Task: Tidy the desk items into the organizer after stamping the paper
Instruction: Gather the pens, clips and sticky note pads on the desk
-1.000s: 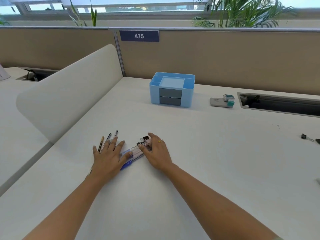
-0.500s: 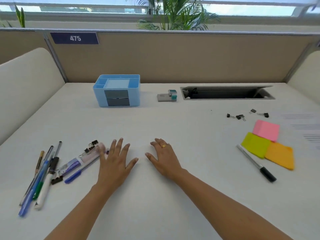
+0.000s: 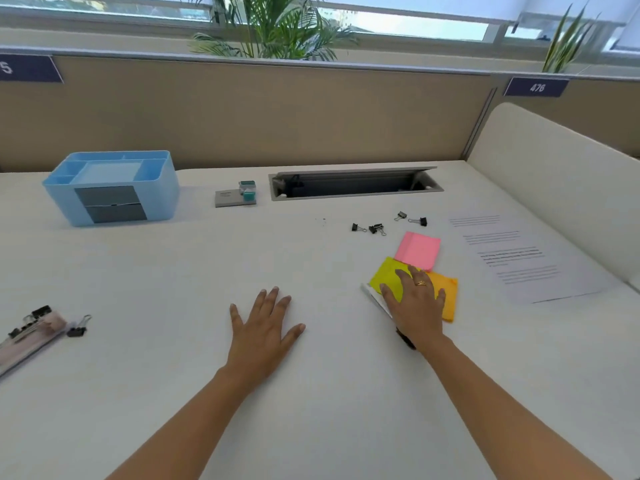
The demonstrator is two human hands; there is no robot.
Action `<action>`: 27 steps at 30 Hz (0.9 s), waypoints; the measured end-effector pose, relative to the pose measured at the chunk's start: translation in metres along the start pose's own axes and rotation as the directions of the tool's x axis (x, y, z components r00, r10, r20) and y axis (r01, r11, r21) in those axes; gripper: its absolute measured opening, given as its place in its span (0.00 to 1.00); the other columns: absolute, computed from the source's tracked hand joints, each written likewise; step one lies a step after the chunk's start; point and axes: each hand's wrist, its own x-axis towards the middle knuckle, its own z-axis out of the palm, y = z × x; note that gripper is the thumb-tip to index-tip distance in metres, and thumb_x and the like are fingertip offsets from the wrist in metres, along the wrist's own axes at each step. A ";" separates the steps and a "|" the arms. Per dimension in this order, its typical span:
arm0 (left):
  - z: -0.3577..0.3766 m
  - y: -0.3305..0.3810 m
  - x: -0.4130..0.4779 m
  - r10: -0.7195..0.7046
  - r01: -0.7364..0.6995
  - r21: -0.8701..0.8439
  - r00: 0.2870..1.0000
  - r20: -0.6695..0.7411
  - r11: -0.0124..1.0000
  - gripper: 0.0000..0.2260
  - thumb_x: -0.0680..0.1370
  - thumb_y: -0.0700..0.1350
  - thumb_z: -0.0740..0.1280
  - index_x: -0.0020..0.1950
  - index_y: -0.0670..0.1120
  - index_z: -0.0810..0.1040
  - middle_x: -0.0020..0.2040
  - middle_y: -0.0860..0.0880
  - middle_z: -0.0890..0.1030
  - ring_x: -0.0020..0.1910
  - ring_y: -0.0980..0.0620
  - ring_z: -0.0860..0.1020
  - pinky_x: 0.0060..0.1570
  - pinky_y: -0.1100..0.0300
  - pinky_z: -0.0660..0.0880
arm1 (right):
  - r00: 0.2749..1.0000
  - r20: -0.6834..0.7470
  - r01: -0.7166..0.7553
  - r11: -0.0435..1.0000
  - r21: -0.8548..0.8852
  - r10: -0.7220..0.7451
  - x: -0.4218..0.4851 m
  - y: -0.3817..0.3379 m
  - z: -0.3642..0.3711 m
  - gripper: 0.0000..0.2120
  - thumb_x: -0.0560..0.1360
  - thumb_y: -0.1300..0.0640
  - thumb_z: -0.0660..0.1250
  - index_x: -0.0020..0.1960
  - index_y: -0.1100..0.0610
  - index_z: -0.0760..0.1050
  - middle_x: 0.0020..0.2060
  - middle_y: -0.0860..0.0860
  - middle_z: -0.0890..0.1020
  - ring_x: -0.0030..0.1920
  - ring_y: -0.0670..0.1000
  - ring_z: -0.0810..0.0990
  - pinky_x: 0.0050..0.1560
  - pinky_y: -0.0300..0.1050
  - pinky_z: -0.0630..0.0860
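You are looking at a job that is, by my reading, barely beginning. At the far left edge of the frame a clear pouch [image 3: 29,336] with binder clips [image 3: 78,328] beside it is lying loose on the desk [image 3: 173,271]. In the upper left the organizer [image 3: 110,187] is standing with every compartment that shows looking empty, so nothing is tidied yet. Right of it, near the top centre, the stamp [image 3: 236,195] is sitting untouched by the cable slot [image 3: 353,183], well apart from both your hands.

Your left hand [image 3: 263,330] is lying flat in the centre of the frame, fingers spread, holding nothing, with only bare desk around it.

Further right, more clips [image 3: 375,228] are lying scattered above the sticky pads. Your right hand [image 3: 415,306] is resting palm down with fingers spread over the yellow pad [image 3: 386,273] and part of the orange pad [image 3: 448,296]; it is not gripping either. A marker [image 3: 375,299] is lying half under that hand, its dark end showing at your wrist. I cannot tell whether your fingers are curling onto it. The pink pad [image 3: 419,249] is lying just above your fingertips, touching the yellow one.

At the right of the frame the paper [image 3: 519,258] is lying flat, near your right hand but not touching it. No stamp mark is showing on it, so stamping is probably still ahead, and then the whole tidy-up.
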 end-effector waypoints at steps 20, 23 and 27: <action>0.011 0.042 0.008 0.042 -0.057 -0.111 0.990 -0.137 0.992 0.45 0.63 0.75 0.29 0.74 0.56 0.51 0.77 0.57 0.48 0.75 0.59 0.45 0.72 0.46 0.40 | 0.952 0.264 0.170 0.985 -0.032 -0.156 -0.005 -0.026 0.027 0.43 0.68 0.26 0.45 0.75 0.49 0.50 0.77 0.54 0.46 0.76 0.55 0.43 0.71 0.66 0.40; 0.011 0.048 0.015 0.063 -0.087 -0.135 0.983 -0.170 0.987 0.42 0.65 0.75 0.31 0.74 0.57 0.51 0.76 0.58 0.48 0.74 0.62 0.44 0.72 0.46 0.40 | 0.921 0.292 0.258 0.965 0.042 -0.259 -0.011 -0.051 0.027 0.44 0.64 0.27 0.38 0.74 0.48 0.55 0.76 0.51 0.53 0.75 0.53 0.50 0.71 0.61 0.48; 0.013 0.045 0.016 0.070 -0.087 -0.115 0.987 -0.148 0.990 0.43 0.64 0.75 0.30 0.74 0.58 0.53 0.76 0.59 0.49 0.73 0.63 0.44 0.72 0.44 0.41 | 0.932 0.194 0.281 0.948 0.148 -0.307 0.007 -0.057 0.017 0.29 0.74 0.35 0.48 0.70 0.48 0.63 0.71 0.48 0.65 0.70 0.53 0.62 0.64 0.53 0.61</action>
